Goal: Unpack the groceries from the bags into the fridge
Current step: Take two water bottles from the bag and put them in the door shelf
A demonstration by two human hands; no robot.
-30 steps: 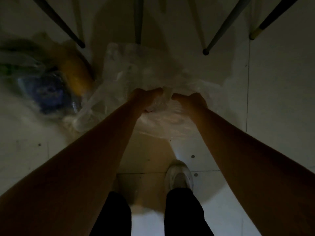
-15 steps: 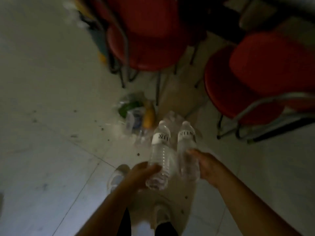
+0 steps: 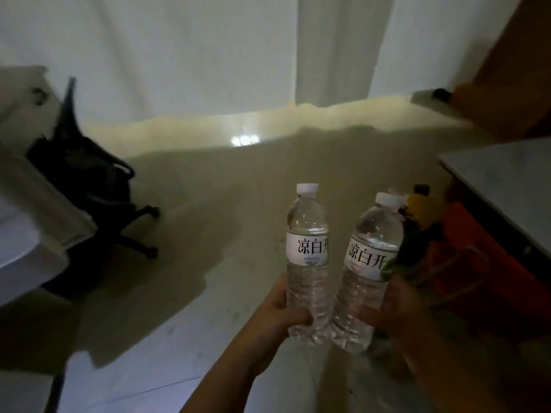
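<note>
Raised off the bags: both hands gripping bottles.

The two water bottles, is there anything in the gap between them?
Nothing: the head view shows only bare floor between the left bottle and right bottle; their bases nearly touch.

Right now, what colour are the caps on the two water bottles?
White, both caps; the head view shows them clearly.

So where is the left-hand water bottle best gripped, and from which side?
Around the ribbed lower body, as the left hand does now, coming from the left side. The left bottle stands upright, and the right bottle crowds its other side.
</note>
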